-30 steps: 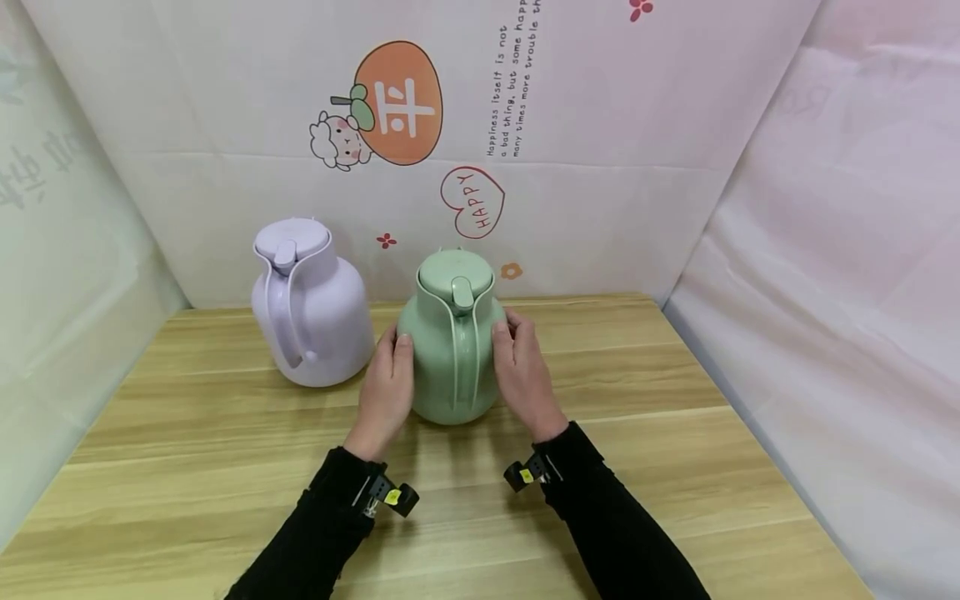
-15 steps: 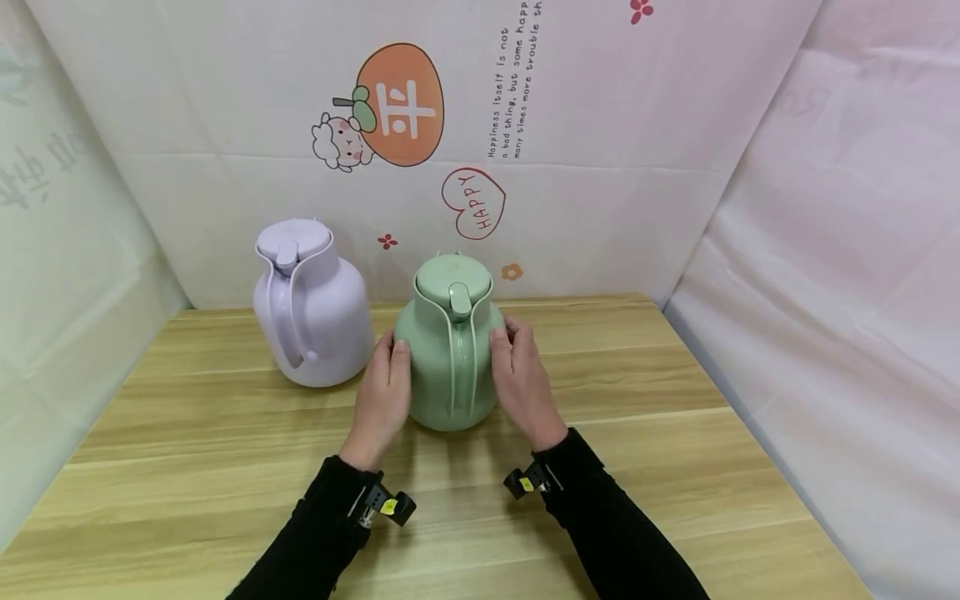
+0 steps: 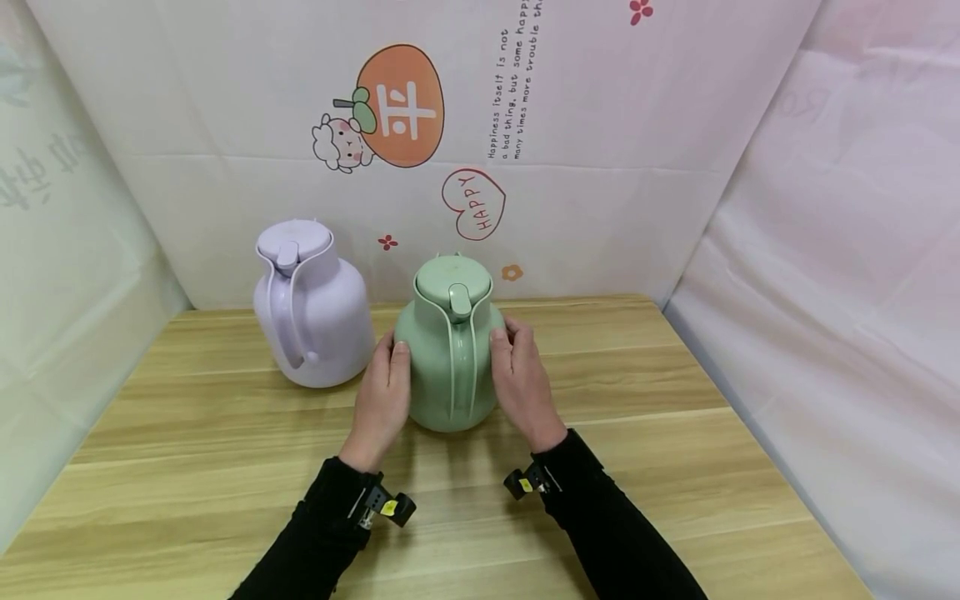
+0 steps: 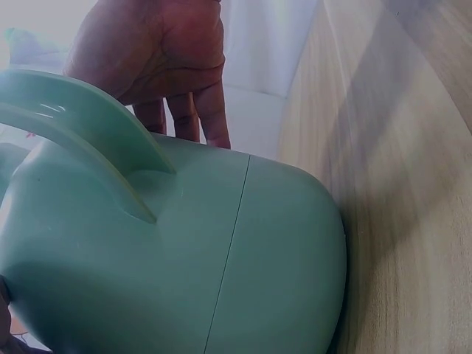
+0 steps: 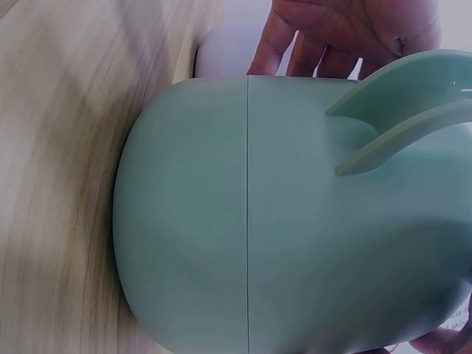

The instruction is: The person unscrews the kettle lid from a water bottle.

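A pale green vacuum jug [image 3: 435,375] stands upright on the table, its handle and lid lever facing me. My left hand [image 3: 380,400] holds its left side, thumb on the near face and fingers reaching round behind. On the opposite side my right hand [image 3: 527,383] grips it the same way. In the left wrist view the right hand [image 4: 158,51] lies along the far side of the jug [image 4: 147,265]. The right wrist view has the left hand [image 5: 354,33] beyond the jug body [image 5: 214,214]. Behind the jug, most fingertips are hidden in the head view.
To the left of the green jug stands a lilac jug [image 3: 330,325] of the same shape, a small gap from my left hand. The wooden table [image 3: 637,483] meets a printed cloth backdrop [image 3: 585,225] at its back edge. White cloth hangs at both sides.
Since a second ago the green jug has shifted slightly toward me and a touch left, both hands staying on it. Over the last half second almost nothing moves.
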The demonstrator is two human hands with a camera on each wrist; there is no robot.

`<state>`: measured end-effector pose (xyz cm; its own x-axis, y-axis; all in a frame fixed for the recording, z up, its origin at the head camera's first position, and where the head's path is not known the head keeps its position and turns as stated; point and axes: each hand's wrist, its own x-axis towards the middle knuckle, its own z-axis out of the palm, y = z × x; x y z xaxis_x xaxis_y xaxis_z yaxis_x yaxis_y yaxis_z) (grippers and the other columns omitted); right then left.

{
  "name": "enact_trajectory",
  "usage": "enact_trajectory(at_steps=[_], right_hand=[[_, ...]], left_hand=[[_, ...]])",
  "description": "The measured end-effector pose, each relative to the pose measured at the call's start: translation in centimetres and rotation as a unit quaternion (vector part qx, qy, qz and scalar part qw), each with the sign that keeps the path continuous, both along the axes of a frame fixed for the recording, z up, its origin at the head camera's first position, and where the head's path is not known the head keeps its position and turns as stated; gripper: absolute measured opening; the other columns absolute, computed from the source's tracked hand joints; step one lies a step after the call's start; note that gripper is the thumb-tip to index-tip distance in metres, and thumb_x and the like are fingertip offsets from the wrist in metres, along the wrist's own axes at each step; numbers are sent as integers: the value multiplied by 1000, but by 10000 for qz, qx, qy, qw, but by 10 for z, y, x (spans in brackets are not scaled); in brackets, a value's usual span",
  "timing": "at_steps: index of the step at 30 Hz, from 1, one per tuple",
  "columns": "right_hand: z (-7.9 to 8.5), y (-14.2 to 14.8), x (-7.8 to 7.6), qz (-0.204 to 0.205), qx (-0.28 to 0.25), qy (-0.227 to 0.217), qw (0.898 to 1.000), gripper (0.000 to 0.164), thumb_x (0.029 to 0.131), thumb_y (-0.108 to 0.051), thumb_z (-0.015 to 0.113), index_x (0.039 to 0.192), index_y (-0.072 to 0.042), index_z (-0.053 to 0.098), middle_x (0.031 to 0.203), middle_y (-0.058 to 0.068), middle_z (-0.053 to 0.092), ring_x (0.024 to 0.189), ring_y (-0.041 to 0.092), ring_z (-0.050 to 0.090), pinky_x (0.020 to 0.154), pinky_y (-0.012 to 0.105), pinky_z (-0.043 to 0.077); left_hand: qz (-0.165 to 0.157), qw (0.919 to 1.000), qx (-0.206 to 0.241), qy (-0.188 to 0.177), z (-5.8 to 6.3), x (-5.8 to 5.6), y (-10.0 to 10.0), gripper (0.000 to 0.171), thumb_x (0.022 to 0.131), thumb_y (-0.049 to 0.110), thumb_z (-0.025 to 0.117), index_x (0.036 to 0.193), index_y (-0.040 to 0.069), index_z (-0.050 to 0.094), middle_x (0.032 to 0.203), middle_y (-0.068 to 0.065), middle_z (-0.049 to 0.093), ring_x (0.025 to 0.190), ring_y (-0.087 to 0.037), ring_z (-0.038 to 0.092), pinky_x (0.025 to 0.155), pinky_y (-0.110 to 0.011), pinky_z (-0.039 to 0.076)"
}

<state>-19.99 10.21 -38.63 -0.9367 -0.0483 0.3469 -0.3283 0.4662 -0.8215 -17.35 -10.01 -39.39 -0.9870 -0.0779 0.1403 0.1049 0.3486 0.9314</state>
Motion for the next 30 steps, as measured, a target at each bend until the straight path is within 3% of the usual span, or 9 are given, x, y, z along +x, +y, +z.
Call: enact_trajectory(at_steps=[30], right_hand=[[1,2,-1,-52,-19,-217,9998,63,112,-53,27,157,-9,34,154,18,49,138,30,52,113,53,45]], left_hand=[[-106,9998,-30,162,0,0,-1,71,113,53,21,167,8,15,172,-13,23,159,-30,23,127,-52,22]])
